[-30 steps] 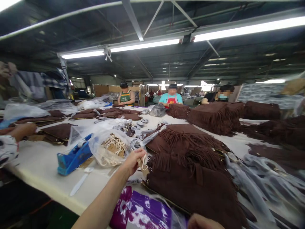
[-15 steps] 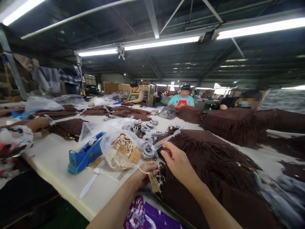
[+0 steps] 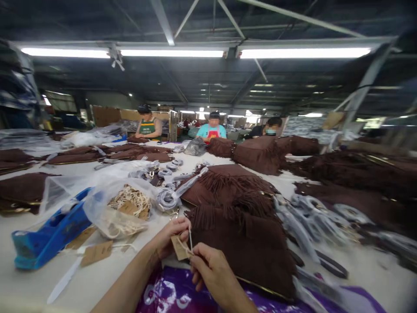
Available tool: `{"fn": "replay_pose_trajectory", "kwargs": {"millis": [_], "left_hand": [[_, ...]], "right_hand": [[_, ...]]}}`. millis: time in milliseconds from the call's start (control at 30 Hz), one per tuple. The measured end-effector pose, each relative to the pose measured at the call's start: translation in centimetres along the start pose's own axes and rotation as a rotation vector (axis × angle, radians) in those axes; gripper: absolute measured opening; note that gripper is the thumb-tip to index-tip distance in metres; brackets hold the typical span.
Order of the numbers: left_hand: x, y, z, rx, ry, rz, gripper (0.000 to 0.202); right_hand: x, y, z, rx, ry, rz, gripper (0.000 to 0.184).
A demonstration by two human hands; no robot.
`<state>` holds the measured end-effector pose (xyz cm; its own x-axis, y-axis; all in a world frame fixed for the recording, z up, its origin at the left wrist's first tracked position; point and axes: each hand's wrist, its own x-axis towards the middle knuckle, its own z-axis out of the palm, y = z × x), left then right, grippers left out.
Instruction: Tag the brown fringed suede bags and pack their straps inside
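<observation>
My left hand (image 3: 171, 237) pinches a small brown paper tag (image 3: 180, 248) by its pale string. My right hand (image 3: 213, 273) is closed on the same string, fingers pressed together just right of the tag. Both hands hover at the near edge of a brown fringed suede bag (image 3: 250, 243) lying flat on the table. A purple plastic sheet (image 3: 169, 295) lies beneath my wrists.
A clear bag of strung tags (image 3: 125, 208) and a blue tape dispenser (image 3: 48, 237) sit at left on the white table (image 3: 32, 278). Loose tags (image 3: 97, 252) lie near them. Wrapped straps (image 3: 306, 217) lie right. More brown bags cover the table; three people work at the far end.
My right hand came down from the fringe to meet my left hand at the tag string. The view swung right and dropped nearer the table.
</observation>
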<state>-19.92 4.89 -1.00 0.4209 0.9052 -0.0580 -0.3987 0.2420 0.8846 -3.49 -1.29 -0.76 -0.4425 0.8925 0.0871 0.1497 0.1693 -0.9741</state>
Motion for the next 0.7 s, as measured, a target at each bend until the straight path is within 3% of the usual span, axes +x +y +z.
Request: {"fn": "replay_pose_trajectory", "kwargs": {"millis": [133,200,267,433,533,700], "left_hand": [[-1.5,1.3,2.0,0.177,-0.013,-0.031,0.038],[-2.6,1.7,3.2,0.372,-0.054,-0.100,0.040],[-3.9,1.7,4.6,0.603,-0.077,-0.154,0.040],[-6.5,0.3,7.9,0.889,-0.103,-0.205,0.032],[-7.1,0.0,9.7,0.955,-0.133,-0.210,0.031],[-7.2,-1.2,12.8,1.008,-0.235,-0.217,0.027]], "right_hand": [[-3.2,-1.0,-1.9,-0.155,0.046,-0.041,0.021],[-5.4,-1.4,-3.2,-0.326,0.102,-0.107,0.019],[-7.8,-1.3,-4.3,-0.350,0.122,-0.084,0.019],[-12.7,0.3,-7.4,0.106,0.065,0.184,0.048],[-14.9,0.4,-9.3,0.224,0.132,0.209,0.057],[-17.6,-1.7,-10.6,0.477,0.155,0.183,0.050]]}}
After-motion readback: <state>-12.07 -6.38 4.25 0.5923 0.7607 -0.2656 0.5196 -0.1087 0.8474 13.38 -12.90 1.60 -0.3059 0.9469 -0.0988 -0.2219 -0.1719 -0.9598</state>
